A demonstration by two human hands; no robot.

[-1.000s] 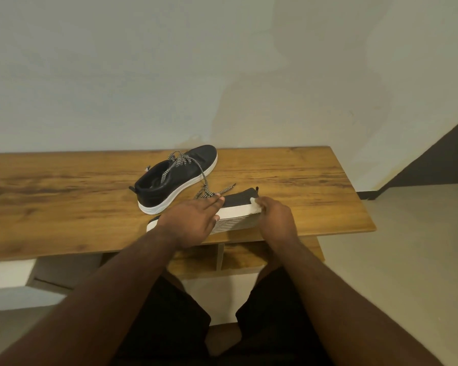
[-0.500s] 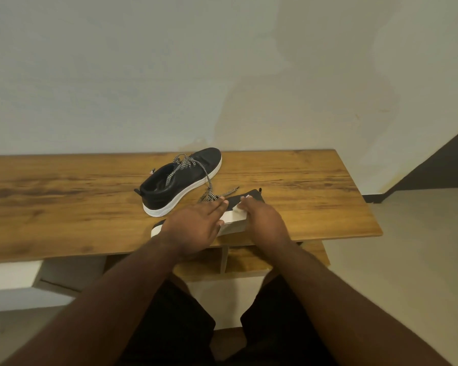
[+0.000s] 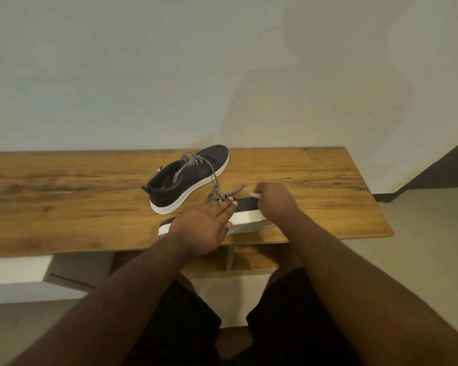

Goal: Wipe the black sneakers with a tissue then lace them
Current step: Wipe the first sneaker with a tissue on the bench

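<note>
Head view: right hand [image 3: 274, 200] presses tissue [image 3: 254, 194] on edge-side sneaker [image 3: 245, 210].

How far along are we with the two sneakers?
Wiping is under way: the left hand steadies the near sneaker, tipped on its side, while the right hand rubs it with a tissue. The far sneaker has loose laces. Nothing visibly finished; lacing remains.
</note>
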